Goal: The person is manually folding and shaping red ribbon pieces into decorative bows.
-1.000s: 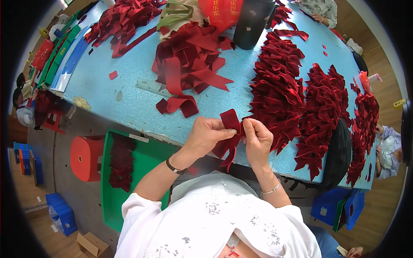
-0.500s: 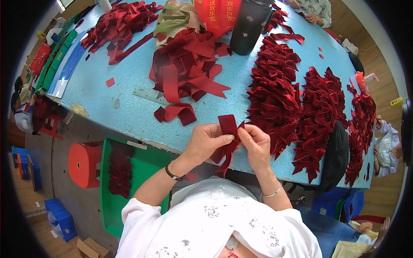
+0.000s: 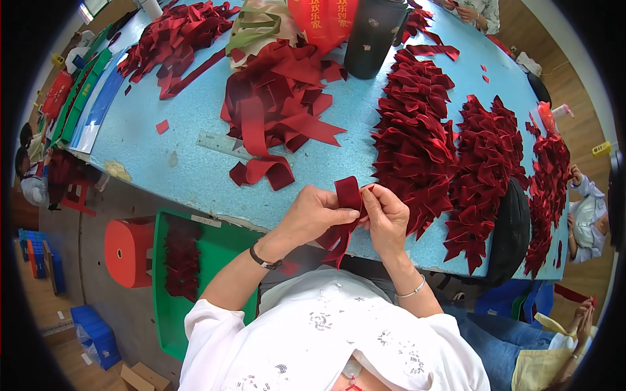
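Note:
A dark red velvet ribbon [image 3: 348, 191] stands looped between my two hands at the table's near edge, its tail hanging below them. My left hand [image 3: 319, 214] is closed on it, thumb pressed flat over the loop. My right hand [image 3: 386, 212] pinches a small part of the ribbon at the loop's right side; its fingertips partly hide that spot. Just beyond my hands lies a heap of loose cut ribbons [image 3: 277, 91], with one curled strip [image 3: 270, 171] nearest to me. Long rows of finished-looking red bows [image 3: 411, 150] lie close by on the right.
On the blue table [image 3: 189, 150] are a clear ruler [image 3: 222, 143], a black tumbler [image 3: 372, 39], a red bag [image 3: 319, 23] and a black bag [image 3: 510, 234]. A green bin [image 3: 218, 260] and red stool [image 3: 129, 251] stand at the lower left. Other people sit around.
My right hand has drawn slightly away from the loop, with its pinch still closed. The left hand keeps its hold. At the lower right, another person's hands have risen with a red strip.

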`<state>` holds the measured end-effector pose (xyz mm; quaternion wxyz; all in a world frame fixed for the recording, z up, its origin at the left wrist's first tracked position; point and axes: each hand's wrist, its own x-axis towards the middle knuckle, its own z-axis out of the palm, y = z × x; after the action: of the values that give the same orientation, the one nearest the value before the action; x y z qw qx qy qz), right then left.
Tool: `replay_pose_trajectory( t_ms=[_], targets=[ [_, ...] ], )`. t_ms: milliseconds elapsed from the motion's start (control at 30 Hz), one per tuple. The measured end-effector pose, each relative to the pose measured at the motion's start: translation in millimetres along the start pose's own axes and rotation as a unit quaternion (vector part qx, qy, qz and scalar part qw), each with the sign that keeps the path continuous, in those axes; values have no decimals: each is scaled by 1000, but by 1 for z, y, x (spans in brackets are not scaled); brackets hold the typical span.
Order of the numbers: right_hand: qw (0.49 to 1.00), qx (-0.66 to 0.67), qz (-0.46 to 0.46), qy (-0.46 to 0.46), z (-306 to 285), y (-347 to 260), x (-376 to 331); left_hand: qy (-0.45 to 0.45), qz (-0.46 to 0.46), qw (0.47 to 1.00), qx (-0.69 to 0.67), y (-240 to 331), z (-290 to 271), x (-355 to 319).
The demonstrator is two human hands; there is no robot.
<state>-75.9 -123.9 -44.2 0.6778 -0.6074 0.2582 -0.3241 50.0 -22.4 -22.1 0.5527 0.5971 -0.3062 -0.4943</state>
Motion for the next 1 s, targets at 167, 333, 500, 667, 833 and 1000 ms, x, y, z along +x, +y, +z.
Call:
replay_pose_trajectory(
  t_ms=[167, 333, 500, 667, 833, 1000],
  targets=[
    [999, -45, 6, 23, 1, 6, 2, -10, -9, 999, -50, -4, -3, 5],
    [1000, -3, -9, 29, 2, 7, 5, -15, -24, 998, -52, -3, -5, 10],
    [999, -13, -13, 28, 1, 7, 3, 2, -13, 1000, -22, -1, -2, 6],
    [999, -25, -12, 30, 4, 5, 3, -9, -10, 999, -32, -3, -4, 7],
    [999, 6, 38, 21, 1, 1, 3, 22, 20, 998, -50, -2, -1, 0],
    [998, 61, 11, 5, 3, -14, -5, 89, 47, 995, -7, 0, 4, 0]
  ],
)
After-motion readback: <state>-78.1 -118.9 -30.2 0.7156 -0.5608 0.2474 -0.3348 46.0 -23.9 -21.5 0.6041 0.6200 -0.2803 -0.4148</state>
